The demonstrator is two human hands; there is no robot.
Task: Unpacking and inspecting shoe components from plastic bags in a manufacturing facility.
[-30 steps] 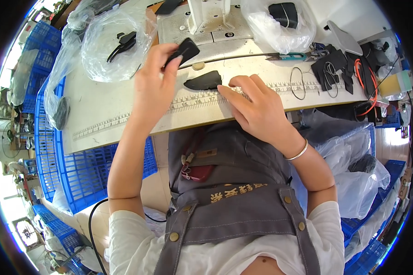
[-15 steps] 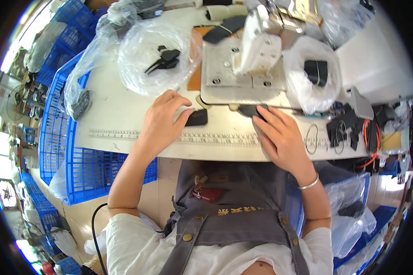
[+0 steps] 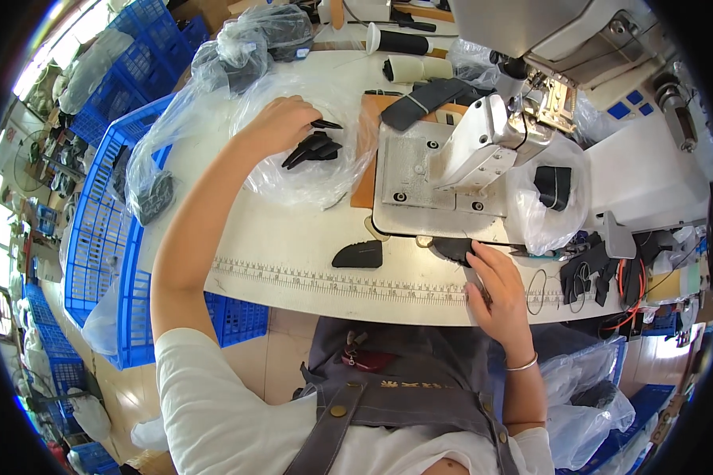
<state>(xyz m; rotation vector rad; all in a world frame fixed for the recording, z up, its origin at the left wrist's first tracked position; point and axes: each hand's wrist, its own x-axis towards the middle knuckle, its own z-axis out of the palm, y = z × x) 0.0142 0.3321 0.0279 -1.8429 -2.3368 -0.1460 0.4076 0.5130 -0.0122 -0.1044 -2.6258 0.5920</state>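
My left hand [image 3: 285, 124] reaches over a clear plastic bag [image 3: 253, 170], fingers closed on a small black fabric piece [image 3: 325, 124] whose end sticks out past the fingertips. Just below it, several black pieces [image 3: 313, 149] lie in a loose pile on the bag. My right hand [image 3: 499, 289] rests at the table's front right, its stretched fingertips touching the end of a dark curved piece [image 3: 452, 250] beside the machine's plate. Between the hands, one black fabric piece [image 3: 358, 255] with a rounded end lies flat on the table.
A sewing machine [image 3: 475, 150] stands behind my right hand. A printed ruler strip [image 3: 333, 283] runs along the table's front. Blue crates [image 3: 95, 261] stand at the left. Another plastic bag [image 3: 543, 226] with black pieces, scissors and cords lie at the right.
My left hand has gone from beside the lone black piece on the table up and away to the pile, closing on a piece there. My right hand stays on the dark curved piece.
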